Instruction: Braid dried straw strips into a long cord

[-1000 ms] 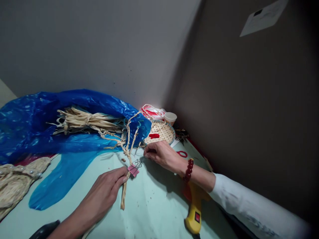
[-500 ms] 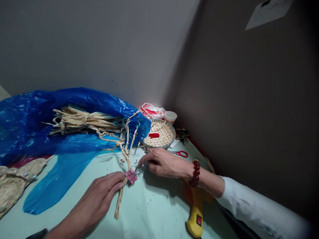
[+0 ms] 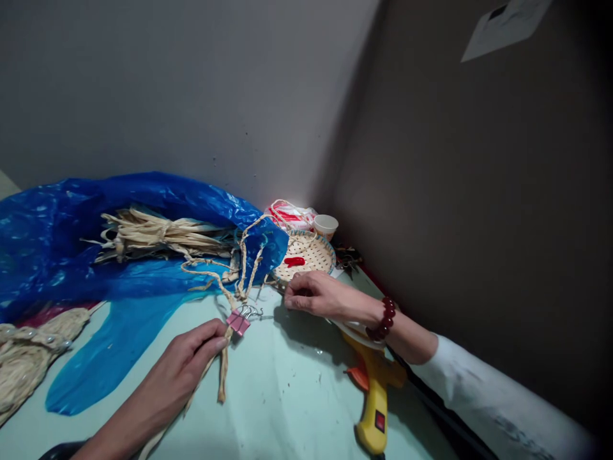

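Observation:
My left hand (image 3: pixel 186 364) pinches a pale twisted straw cord (image 3: pixel 223 377) just below a pink binder clip (image 3: pixel 238 322). The clip is fixed across the cord, its wire handles pointing up and right. One cord end hangs below it, and a longer strand (image 3: pixel 158 441) runs from under my left hand to the bottom edge. Above the clip, several thin cords (image 3: pixel 243 262) spread toward the blue bag. My right hand (image 3: pixel 325 297), wearing a dark red bead bracelet, is closed with fingertips together, right of the clip and apart from it. Anything inside its fingers is hidden.
A blue plastic bag (image 3: pixel 57 236) holds a bundle of dried straw (image 3: pixel 158 233). Behind my right hand are a woven tray (image 3: pixel 313 255) with a red item and a paper cup (image 3: pixel 326 225). A yellow glue gun (image 3: pixel 376 409) lies at right, a woven straw piece (image 3: pixel 29 364) at left.
My right hand has drawn away from the clip, its fingers curling closed. My left hand has shifted slightly left with the clip and cord. A long strand now shows beneath it.

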Tool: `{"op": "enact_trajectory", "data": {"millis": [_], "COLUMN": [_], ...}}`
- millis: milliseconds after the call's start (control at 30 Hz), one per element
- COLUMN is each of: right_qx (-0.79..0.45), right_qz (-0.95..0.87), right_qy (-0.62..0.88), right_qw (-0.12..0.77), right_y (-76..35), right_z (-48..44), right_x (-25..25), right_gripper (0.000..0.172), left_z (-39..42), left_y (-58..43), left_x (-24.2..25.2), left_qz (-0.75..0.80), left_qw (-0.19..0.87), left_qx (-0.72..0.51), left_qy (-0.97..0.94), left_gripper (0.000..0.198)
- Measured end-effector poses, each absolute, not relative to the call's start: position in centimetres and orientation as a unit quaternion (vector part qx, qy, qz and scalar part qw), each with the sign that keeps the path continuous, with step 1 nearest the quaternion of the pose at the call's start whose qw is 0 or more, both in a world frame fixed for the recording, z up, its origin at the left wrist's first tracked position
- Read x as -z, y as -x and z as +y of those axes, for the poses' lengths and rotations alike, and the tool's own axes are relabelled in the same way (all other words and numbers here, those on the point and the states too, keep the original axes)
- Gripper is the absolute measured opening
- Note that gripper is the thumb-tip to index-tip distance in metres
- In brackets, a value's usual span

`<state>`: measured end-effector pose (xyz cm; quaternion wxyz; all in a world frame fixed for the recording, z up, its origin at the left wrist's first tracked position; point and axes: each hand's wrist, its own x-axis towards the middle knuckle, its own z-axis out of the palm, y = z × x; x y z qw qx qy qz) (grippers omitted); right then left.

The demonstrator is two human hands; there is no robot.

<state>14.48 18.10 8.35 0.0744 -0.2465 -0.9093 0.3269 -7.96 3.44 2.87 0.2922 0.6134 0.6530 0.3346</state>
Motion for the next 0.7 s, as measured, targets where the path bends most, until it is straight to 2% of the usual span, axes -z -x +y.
{"op": "enact_trajectory", "data": {"millis": [100, 200, 300, 367, 433, 500, 700], "right_qx": [-0.330, -0.380, -0.524, -0.613, -0.664, -0.669, -0.520], "right_qz": [-0.903, -0.890, -0.835, -0.775, -0.729, -0.720, -0.819], "right_qy": [0.252, 0.215, 0.152, 0.148, 0.164, 0.181, 0.241], "right_qw": [0.111, 0.131, 0.071, 0.026, 0.024, 0.039, 0.024], "right_y": [-14.1, -13.3, -12.6, -12.4, -12.4, -12.6, -13.8], "right_z": [17.8, 17.1, 16.4, 16.1, 16.0, 16.1, 16.4], "right_x": [-8.3, -8.4, -8.4, -8.2, -7.9, -7.7, -8.0], "right_gripper": [0.013, 0.030, 0.038, 0.036, 0.029, 0.021, 0.010], "left_z": [3.3, 3.2, 3.2, 3.2, 3.3, 3.4, 3.5], "left_y": [8.1, 7.8, 7.5, 7.3, 7.2, 7.2, 7.5], "left_x": [-3.1, -3.6, -4.1, -4.2, -4.2, -4.1, -3.7], "left_qz": [0.631, 0.607, 0.588, 0.586, 0.588, 0.592, 0.606], "left_qw": [0.353, 0.392, 0.410, 0.405, 0.399, 0.396, 0.385], "left_qx": [-0.325, -0.314, -0.304, -0.308, -0.310, -0.305, -0.299], "left_qy": [-0.609, -0.616, -0.628, -0.630, -0.631, -0.633, -0.629], "left_gripper": [0.028, 0.026, 0.023, 0.023, 0.023, 0.025, 0.027]}}
